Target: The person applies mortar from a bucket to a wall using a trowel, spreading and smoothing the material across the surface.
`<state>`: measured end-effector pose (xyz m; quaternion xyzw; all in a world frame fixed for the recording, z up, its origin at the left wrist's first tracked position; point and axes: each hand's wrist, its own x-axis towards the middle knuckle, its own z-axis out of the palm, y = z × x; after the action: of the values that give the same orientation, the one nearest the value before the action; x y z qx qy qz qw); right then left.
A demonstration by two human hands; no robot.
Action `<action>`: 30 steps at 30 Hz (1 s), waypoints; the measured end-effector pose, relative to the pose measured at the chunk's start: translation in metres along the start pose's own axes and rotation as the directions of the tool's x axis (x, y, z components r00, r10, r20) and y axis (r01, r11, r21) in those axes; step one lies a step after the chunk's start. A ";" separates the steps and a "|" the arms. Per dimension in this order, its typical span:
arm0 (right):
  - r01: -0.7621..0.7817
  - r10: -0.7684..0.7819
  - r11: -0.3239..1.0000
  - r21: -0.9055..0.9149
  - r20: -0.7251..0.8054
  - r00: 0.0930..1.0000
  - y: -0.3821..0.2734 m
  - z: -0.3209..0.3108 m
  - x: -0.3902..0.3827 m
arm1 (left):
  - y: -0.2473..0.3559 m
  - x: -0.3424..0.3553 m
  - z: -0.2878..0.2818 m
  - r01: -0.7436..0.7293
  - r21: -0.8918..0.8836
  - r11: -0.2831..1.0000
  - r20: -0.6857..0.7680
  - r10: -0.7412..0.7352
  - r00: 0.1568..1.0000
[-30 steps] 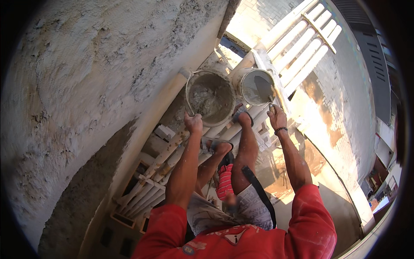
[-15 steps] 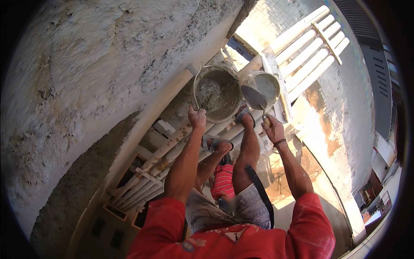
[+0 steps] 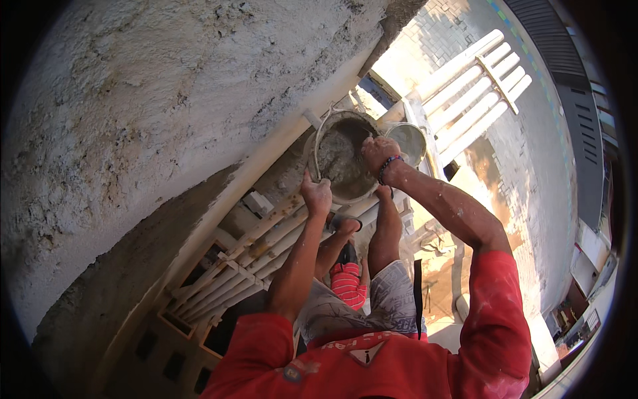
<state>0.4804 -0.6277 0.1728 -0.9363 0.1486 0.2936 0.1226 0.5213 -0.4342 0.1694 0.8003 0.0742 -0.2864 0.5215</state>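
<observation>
A round bucket (image 3: 355,199) of wet grey mortar (image 3: 337,158) stands before me on the poles, beside the rough wall. My left hand (image 3: 316,194) is closed on the bucket's near left edge, by its wire handle. Over the bucket's right side is my right hand (image 3: 381,154), a beaded bracelet at its wrist. Its fingers are wrapped round a trowel, seen clearly in the earlier picture; the hand now hides most of it. A second, smaller bucket (image 3: 411,141) with grey contents sits just right of the first, partly behind my right wrist.
A rough plastered wall (image 3: 153,113) fills the left side. Pale poles (image 3: 473,90) tied by a crosspiece reach out at the far right, and more poles (image 3: 229,282) run beneath my feet. Lower down, a person in a striped red shirt (image 3: 347,286) is below me.
My right hand has moved left and forward with the trowel, from beside the smaller bucket to over the mortar bucket. My left hand still grips the bucket's edge. The view has shifted slightly.
</observation>
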 end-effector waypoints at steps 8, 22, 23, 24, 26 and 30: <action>0.373 -0.259 0.922 -0.109 0.543 0.799 -0.029 -0.097 0.004 | 0.074 -0.046 -0.047 -0.122 -0.014 0.992 -0.014 0.122 0.992; -0.044 -0.500 0.751 0.659 0.610 0.614 -0.035 -0.144 -0.105 | 0.135 -0.131 -0.128 0.024 -0.373 0.928 -0.003 -0.027 1.000; -0.071 -0.508 0.730 0.679 0.609 0.609 -0.041 -0.145 -0.111 | 0.132 -0.135 -0.134 0.031 -0.420 0.907 -0.013 -0.040 0.999; -0.061 -0.529 0.709 0.702 0.587 0.613 -0.046 -0.146 -0.118 | 0.130 -0.138 -0.139 0.036 -0.466 0.884 -0.022 -0.052 0.998; -0.161 -0.526 0.629 0.761 0.569 0.633 -0.064 -0.145 -0.126 | 0.135 -0.149 -0.147 0.040 -0.499 0.866 -0.066 -0.084 0.994; -0.300 -0.485 0.435 0.849 0.501 0.716 -0.101 -0.150 -0.141 | 0.154 -0.164 -0.157 -0.072 -0.486 0.871 -0.201 -0.031 0.979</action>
<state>0.4823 -0.5531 0.3895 -0.5480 0.1655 0.4855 0.6607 0.5103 -0.3358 0.4253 0.6672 0.1883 -0.1698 0.7004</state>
